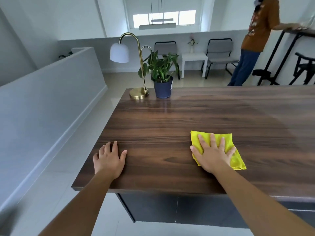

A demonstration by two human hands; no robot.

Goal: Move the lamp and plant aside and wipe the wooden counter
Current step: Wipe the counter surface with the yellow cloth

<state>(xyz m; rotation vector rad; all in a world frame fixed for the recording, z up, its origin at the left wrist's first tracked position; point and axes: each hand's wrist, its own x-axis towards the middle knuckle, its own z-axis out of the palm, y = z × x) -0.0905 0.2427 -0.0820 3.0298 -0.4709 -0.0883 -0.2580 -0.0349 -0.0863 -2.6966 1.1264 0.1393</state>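
A dark wooden counter (170, 120) fills the middle of the view. At its far left corner stands a brass lamp (139, 95) with a white shade, and right beside it a green plant in a dark blue pot (163, 89). My right hand (213, 155) lies flat, fingers spread, pressing a yellow cloth (237, 160) onto the counter near the front edge. My left hand (110, 159) rests flat on the bare wood near the front left corner, holding nothing.
A low white wall (51, 92) runs along the left of the counter across a strip of tiled floor. Beyond the counter are two chairs (219, 55), a small white table (194, 60), and a person (255, 40) standing at a tall black table at the far right.
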